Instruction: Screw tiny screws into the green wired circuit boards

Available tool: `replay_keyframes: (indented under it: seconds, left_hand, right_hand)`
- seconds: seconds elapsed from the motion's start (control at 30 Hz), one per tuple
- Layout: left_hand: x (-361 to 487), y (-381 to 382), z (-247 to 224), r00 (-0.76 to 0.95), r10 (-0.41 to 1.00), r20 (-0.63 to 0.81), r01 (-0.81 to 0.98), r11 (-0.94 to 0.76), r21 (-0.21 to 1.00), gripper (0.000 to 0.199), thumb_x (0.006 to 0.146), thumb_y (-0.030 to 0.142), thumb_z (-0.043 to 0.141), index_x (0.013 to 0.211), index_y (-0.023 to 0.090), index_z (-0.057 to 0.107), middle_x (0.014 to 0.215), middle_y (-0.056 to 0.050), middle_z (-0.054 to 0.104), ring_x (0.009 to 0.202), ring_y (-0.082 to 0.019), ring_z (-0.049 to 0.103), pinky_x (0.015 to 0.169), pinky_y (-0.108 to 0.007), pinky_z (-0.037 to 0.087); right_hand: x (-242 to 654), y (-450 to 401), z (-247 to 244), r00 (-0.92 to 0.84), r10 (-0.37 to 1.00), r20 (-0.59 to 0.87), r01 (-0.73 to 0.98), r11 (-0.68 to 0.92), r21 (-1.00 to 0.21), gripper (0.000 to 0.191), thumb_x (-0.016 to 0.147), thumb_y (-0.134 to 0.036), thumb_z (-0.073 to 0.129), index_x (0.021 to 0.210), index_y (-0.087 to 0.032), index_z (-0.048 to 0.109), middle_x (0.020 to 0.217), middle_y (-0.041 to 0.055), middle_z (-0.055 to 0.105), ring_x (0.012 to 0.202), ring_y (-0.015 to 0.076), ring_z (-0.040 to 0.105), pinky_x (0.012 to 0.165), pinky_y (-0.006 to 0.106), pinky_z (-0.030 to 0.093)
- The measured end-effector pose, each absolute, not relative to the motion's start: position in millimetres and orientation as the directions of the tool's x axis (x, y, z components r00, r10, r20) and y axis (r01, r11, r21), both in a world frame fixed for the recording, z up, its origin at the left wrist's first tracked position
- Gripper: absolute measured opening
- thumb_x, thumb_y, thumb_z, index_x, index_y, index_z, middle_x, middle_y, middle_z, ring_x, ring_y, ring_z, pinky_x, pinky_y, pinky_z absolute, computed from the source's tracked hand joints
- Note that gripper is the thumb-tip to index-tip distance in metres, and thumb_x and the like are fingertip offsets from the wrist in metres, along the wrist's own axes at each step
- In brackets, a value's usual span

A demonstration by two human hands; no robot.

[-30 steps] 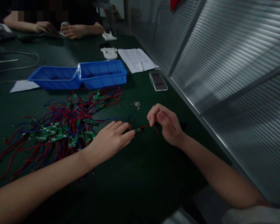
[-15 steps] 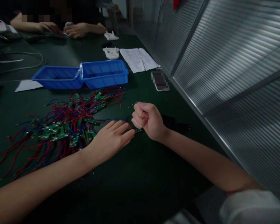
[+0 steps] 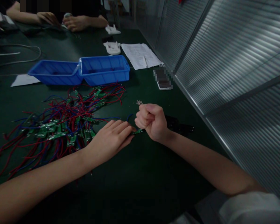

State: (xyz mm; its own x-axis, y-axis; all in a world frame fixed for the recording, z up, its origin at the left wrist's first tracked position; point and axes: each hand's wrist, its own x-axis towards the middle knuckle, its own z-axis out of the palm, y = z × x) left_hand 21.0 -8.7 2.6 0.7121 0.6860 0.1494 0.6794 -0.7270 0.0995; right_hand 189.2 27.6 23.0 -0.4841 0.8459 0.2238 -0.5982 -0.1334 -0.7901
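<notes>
My left hand (image 3: pixel 115 137) is closed, its thumb and fingertips on a small green circuit board (image 3: pixel 138 132) whose right end sticks out past them. A blue wire curves up just above those fingers. Beside it, my right hand (image 3: pixel 152 122) is curled into a fist over the board's right side. What the fist holds, if anything, is hidden. To the left of my left hand spreads a tangled heap of green circuit boards (image 3: pixel 58 135) with red and blue wires. A little pile of tiny metal parts (image 3: pixel 139 102), perhaps screws, lies just beyond my right fist.
Two blue bins (image 3: pixel 105 73) stand behind the heap. Black objects (image 3: pixel 180 124) lie right of my fist. Farther off are a phone (image 3: pixel 163 81), paper sheets (image 3: pixel 140 56) and white plastic parts (image 3: pixel 113 48). A slatted partition (image 3: pixel 224 77) borders the right. Another person's hands (image 3: pixel 74 23) work across the table.
The view has tilted and shifted slightly. My right fist sits a little farther from my left fingertips, so more of the circuit board and the tiny-parts pile shows.
</notes>
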Motion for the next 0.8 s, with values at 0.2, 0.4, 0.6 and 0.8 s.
replay_keyframes:
  seconds: [0.2, 0.4, 0.6, 0.8]
  left_hand:
    - [21, -9, 2, 0.715, 0.676, 0.177, 0.676, -0.734, 0.074, 0.017, 0.091, 0.028, 0.043, 0.094, 0.017, 0.055, 0.085, -0.005, 0.055, 0.08, -0.019, 0.049, 0.072, -0.034, 0.036]
    - [21, -13, 1, 0.724, 0.651, 0.229, 0.669, -0.743, 0.001, 0.019, 0.09, 0.028, 0.045, 0.103, 0.017, 0.054, 0.093, -0.006, 0.058, 0.086, -0.021, 0.052, 0.073, -0.034, 0.039]
    - [20, -11, 0, 0.738, 0.564, 0.371, 0.636, -0.765, -0.101, 0.015, 0.089, 0.027, 0.047, 0.093, 0.016, 0.057, 0.081, -0.006, 0.059, 0.076, -0.021, 0.052, 0.068, -0.035, 0.04]
    - [22, -12, 2, 0.752, 0.534, 0.386, 0.617, -0.777, -0.125, 0.012, 0.088, 0.024, 0.049, 0.089, 0.016, 0.059, 0.08, -0.004, 0.06, 0.076, -0.02, 0.053, 0.068, -0.034, 0.039]
  right_hand:
    - [191, 27, 19, -0.476, 0.851, 0.221, -0.597, -0.129, -0.792, 0.045, 0.084, -0.038, 0.046, 0.05, -0.02, 0.024, 0.045, -0.0088, 0.019, 0.038, 0.0037, 0.016, 0.041, 0.022, 0.014]
    - [191, 19, 23, -0.562, 0.767, 0.31, -0.429, 0.051, -0.902, 0.04, 0.089, -0.042, 0.03, 0.055, -0.021, 0.026, 0.053, -0.006, 0.022, 0.048, 0.0076, 0.021, 0.048, 0.025, 0.021]
    - [201, 19, 63, -0.775, 0.54, 0.328, 0.057, 0.576, -0.815, 0.023, 0.092, -0.022, 0.026, 0.073, -0.018, 0.04, 0.072, -0.0015, 0.043, 0.07, 0.0107, 0.04, 0.071, 0.026, 0.034]
    - [217, 18, 96, -0.857, 0.504, 0.108, 0.43, 0.813, -0.392, 0.019, 0.094, -0.023, 0.03, 0.098, -0.016, 0.048, 0.084, 0.0022, 0.057, 0.078, 0.0126, 0.051, 0.069, 0.025, 0.034]
